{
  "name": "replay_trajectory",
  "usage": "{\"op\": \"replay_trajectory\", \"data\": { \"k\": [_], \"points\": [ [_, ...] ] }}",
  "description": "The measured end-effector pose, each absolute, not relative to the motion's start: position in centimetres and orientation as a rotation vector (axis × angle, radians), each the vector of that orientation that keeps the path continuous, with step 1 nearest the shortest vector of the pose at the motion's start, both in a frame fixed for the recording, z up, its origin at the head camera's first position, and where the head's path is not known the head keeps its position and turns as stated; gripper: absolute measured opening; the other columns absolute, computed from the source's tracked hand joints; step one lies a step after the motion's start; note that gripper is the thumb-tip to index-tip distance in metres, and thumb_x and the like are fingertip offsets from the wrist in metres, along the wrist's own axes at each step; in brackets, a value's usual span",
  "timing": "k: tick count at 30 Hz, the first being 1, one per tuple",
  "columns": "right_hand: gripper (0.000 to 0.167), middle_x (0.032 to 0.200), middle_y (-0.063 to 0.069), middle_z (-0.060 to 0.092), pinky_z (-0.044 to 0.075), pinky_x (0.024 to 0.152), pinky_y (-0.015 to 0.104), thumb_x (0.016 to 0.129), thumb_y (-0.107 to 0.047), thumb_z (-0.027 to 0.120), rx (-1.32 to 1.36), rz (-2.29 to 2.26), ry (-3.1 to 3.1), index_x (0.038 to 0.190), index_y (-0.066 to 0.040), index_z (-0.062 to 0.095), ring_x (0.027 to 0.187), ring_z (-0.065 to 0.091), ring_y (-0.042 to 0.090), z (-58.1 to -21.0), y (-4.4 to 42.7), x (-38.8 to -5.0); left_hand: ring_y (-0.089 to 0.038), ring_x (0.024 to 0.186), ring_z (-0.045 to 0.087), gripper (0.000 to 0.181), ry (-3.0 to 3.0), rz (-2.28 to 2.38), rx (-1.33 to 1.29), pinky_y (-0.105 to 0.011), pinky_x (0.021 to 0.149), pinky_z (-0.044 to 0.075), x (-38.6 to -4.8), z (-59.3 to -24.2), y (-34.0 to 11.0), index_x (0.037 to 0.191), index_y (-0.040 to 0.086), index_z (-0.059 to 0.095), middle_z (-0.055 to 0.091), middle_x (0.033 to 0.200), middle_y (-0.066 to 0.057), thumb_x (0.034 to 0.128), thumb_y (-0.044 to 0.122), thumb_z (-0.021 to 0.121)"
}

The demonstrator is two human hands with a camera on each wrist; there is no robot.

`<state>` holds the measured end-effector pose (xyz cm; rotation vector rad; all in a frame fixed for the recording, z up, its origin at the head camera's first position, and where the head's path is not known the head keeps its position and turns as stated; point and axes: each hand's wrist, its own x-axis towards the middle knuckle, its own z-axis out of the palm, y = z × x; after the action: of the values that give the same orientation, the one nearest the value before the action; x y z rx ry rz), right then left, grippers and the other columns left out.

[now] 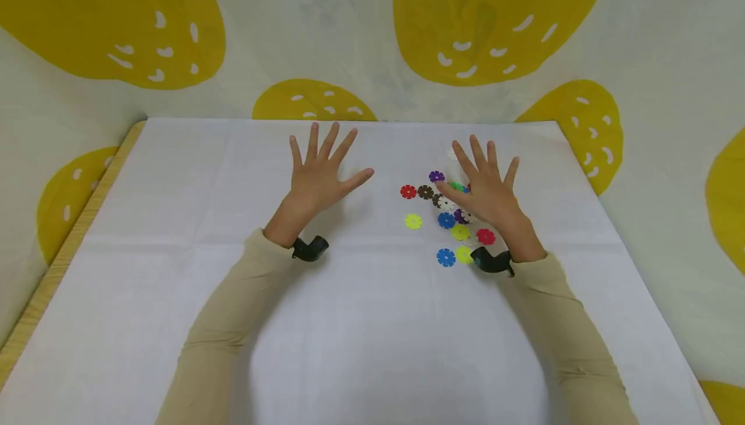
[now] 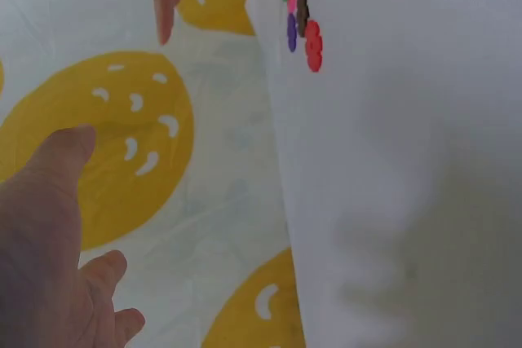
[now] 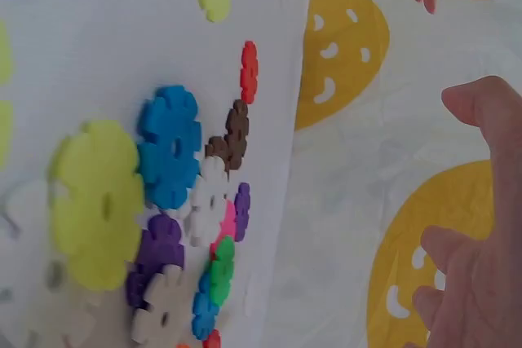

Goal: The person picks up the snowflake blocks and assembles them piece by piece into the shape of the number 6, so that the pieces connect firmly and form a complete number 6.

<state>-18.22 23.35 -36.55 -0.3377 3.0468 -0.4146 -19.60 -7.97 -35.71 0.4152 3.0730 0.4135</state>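
Observation:
My left hand [image 1: 319, 182] is held above the white cloth with its fingers spread, holding nothing. To its right, my right hand [image 1: 489, 195] is also spread and empty, over a loose group of small notched plastic discs. Among them are a red disc [image 1: 409, 191], a brown disc [image 1: 425, 192], a yellow disc [image 1: 413, 221] and a blue disc [image 1: 445, 257]. In the right wrist view a blue disc [image 3: 170, 147] and a yellow disc [image 3: 98, 205] show up close. The right hand hides part of the group.
The white cloth [image 1: 361, 321] covers the table, whose wooden edge [image 1: 58, 257] shows at the left. Behind it hangs a pale curtain [image 1: 314, 24] with yellow shapes. A black strap mount sits on each wrist.

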Motion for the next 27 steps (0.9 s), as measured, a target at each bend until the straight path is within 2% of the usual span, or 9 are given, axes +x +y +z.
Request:
{"op": "replay_trajectory", "data": {
  "k": [8,16,22,25,27],
  "points": [
    [0.088,0.164,0.007,-0.010,-0.023,0.103,0.067,0.091,-0.067,0.044,-0.355,-0.476,3.009,0.158,-0.026,0.004,0.147,-0.016,0.039,-37.7,23.0,-16.7,-0.027,0.148,-0.019,0.080,3.051,0.422,0.580,-0.058,0.112,-0.018,-18.2,-36.5,-6.5,0.157,0.036,0.005,-0.004,0.164,0.004,0.0924,0.070,0.039],
    [0.093,0.164,0.009,-0.002,-0.006,0.109,0.070,0.087,-0.067,0.052,-0.389,-0.357,3.016,0.158,-0.027,0.007,0.148,-0.007,0.042,-39.5,23.1,-15.7,-0.028,0.149,-0.014,0.078,3.036,0.366,0.658,-0.058,0.113,-0.014,-17.6,-37.7,-5.2,0.157,0.036,0.009,0.000,0.165,0.003,0.0933,0.068,0.041],
    [0.103,0.164,0.012,0.004,-0.007,0.108,0.071,0.079,-0.056,0.071,-0.414,-0.386,2.944,0.158,-0.022,0.015,0.147,-0.006,0.042,-39.9,23.1,-15.3,-0.029,0.150,-0.009,0.075,2.977,0.305,0.744,-0.060,0.114,-0.009,-17.3,-39.0,-4.2,0.157,0.034,0.012,0.004,0.165,0.001,0.0950,0.065,0.041],
    [0.100,0.163,0.015,0.008,-0.006,0.109,0.070,0.080,-0.050,0.074,-0.407,-0.413,2.901,0.157,-0.017,0.019,0.147,-0.003,0.043,-40.0,23.2,-15.2,-0.031,0.150,-0.004,0.074,2.931,0.269,0.824,-0.061,0.115,-0.005,-17.2,-39.4,-3.7,0.157,0.032,0.015,0.008,0.164,0.000,0.0960,0.063,0.042],
    [0.095,0.162,0.017,0.014,0.000,0.110,0.069,0.081,-0.046,0.074,-0.397,-0.446,2.892,0.156,-0.015,0.025,0.147,0.003,0.044,-40.1,23.2,-15.2,-0.031,0.150,-0.002,0.073,2.891,0.259,0.877,-0.061,0.115,-0.003,-17.2,-39.7,-3.3,0.157,0.031,0.016,0.010,0.164,-0.001,0.0967,0.061,0.042]
  ]
}}
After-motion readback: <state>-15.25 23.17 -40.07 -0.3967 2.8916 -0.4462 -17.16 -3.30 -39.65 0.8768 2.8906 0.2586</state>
